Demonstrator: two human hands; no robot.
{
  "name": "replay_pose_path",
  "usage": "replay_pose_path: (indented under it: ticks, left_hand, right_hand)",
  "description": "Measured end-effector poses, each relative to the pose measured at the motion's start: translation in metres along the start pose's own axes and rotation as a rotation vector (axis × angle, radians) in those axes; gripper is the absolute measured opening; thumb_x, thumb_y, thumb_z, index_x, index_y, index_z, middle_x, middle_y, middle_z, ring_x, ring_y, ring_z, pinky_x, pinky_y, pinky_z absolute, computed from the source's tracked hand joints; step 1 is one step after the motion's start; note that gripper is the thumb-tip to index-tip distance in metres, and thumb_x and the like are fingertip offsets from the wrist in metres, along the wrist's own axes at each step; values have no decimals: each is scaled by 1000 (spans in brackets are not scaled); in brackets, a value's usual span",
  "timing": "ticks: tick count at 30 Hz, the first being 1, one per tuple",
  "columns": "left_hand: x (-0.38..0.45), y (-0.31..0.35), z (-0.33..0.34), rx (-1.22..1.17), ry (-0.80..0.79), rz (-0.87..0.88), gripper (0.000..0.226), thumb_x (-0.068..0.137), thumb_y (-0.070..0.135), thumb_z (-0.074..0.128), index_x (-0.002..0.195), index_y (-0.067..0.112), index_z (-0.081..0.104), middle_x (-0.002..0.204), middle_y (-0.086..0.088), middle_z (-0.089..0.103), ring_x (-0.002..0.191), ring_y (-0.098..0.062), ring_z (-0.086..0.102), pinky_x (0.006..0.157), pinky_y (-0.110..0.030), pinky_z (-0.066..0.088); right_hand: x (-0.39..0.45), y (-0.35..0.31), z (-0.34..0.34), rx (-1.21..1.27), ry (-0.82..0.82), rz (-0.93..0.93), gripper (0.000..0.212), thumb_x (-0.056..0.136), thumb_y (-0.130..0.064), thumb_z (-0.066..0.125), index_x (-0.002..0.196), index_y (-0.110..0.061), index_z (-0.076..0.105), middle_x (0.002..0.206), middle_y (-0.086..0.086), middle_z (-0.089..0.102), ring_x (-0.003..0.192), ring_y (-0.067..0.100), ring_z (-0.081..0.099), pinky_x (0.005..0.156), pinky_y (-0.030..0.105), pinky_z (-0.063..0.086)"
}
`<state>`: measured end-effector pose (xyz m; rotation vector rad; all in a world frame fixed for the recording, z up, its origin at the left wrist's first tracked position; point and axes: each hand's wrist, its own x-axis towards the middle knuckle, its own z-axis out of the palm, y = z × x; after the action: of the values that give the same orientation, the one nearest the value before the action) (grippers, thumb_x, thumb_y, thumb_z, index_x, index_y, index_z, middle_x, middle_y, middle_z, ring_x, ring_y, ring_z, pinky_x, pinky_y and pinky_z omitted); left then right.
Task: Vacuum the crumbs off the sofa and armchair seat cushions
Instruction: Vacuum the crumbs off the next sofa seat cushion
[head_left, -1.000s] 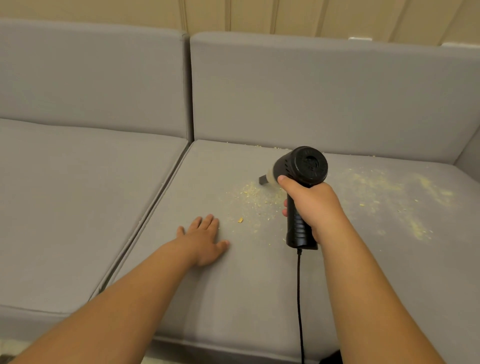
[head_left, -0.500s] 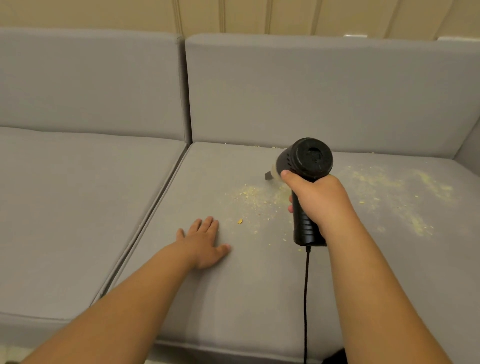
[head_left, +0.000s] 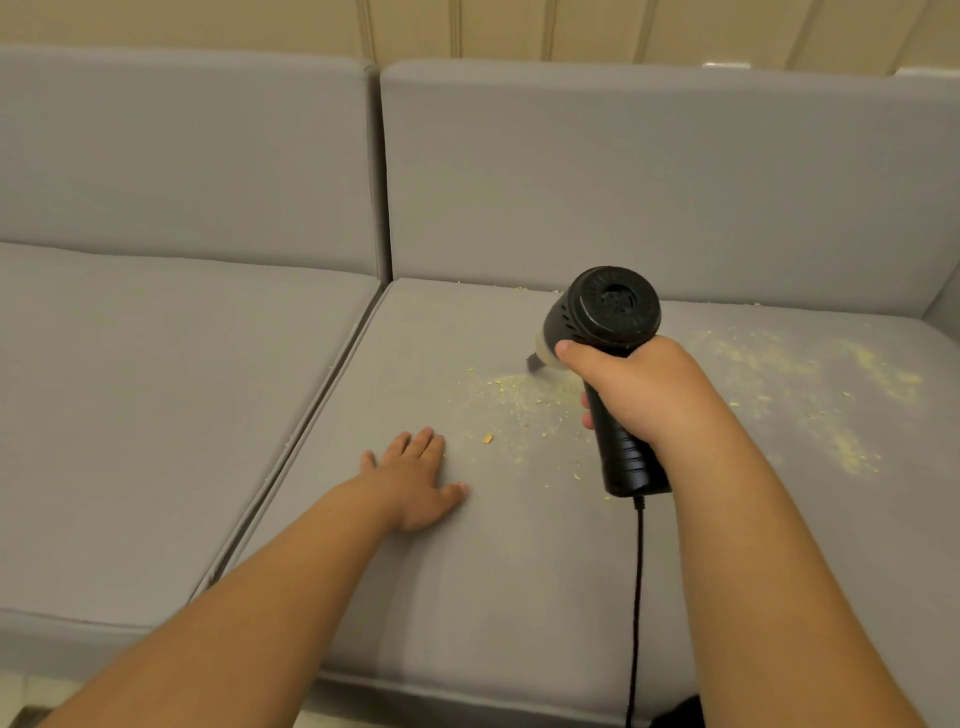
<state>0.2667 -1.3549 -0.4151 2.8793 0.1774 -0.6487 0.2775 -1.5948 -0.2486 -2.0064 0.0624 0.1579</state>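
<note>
Head view: a handheld vacuum (head_left: 613, 332), black and corded, is gripped by the right hand (head_left: 644, 389), fingers and thumb curled round its handle, the round rear cap facing the camera. The nozzle (head_left: 535, 361) is tilted down and left, its tip at or just above the right seat cushion (head_left: 467, 571); contact cannot be told. A patch of yellow crumbs (head_left: 519, 397) is scattered on that cushion just below and left of the nozzle, with 1 larger flake (head_left: 487, 438) lying apart, near the left hand. A second, wider spread of crumbs (head_left: 831, 384) is seen further right on the same cushion, well apart from the nozzle. A few specks are lined along the crease under the backrest (head_left: 649, 171). The left hand (head_left: 415, 478) is laid flat on the cushion, palm down, fingers straight and slightly spread, nothing held. The black cord (head_left: 636, 597) is hung from the handle base down over the cushion's front edge. The left seat cushion (head_left: 156, 389) is seen beside it, the 2 separated by a seam. A beige panelled wall (head_left: 493, 26) is seen behind the sofa.
</note>
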Motion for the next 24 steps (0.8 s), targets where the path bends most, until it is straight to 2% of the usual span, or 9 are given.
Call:
replay_pose_path:
  ticks: [3,5,11,15,18,21,24]
  left_hand:
    - [-1,2,-1,8,-2,-6,88,101,71,30,166,24,-6,173,8,-14,159,-20,-11,125,-60,2]
    - [-1,4,-2,10,-3,-10,88,101,71,29,166,24,-6,173,9,-14,159,-20,-11,125,-60,2]
    - [-2,2,-3,17,-6,-8,87,101,72,28,166,25,-6,173,8,-13,159,-20,-10,126,-59,2]
    - [-3,2,-3,17,-1,-5,87,101,71,28,166,25,-5,173,9,-13,159,-19,-9,126,-59,3]
    - [-3,3,-3,12,-7,-7,87,101,71,28,166,25,-6,173,9,-13,159,-19,-11,126,-59,2]
    - [-3,3,-3,12,-12,-8,88,100,72,28,166,25,-7,173,9,-14,159,-20,-11,126,-60,1]
    - [-1,3,-3,16,-7,-8,88,100,72,28,166,25,-7,173,9,-14,159,-20,-11,126,-60,2]
  right_hand:
    - [-3,0,-2,-43,-31,12,26,89,-47,77,91,-22,73,73,7,78,77,28,79,86,48,64]
    - [-4,0,2,-27,-54,16,27,89,-47,78,91,-21,73,72,7,78,77,28,80,86,49,64]
    - [-8,-6,12,60,-163,21,27,89,-45,80,95,-20,73,84,9,79,62,15,77,69,34,62]
    - [-7,-7,17,93,-112,-12,29,91,-45,78,94,-16,74,87,11,79,62,14,76,66,32,61]
    - [-4,-4,22,116,-65,-27,31,91,-45,78,95,-14,74,89,13,79,64,17,76,70,35,62]
    - [-3,-1,26,112,-96,-1,32,91,-46,77,94,-14,74,88,12,79,67,19,78,72,36,63]
    - [-3,1,31,108,-124,0,32,92,-44,78,96,-13,74,88,11,80,63,16,76,67,32,62]
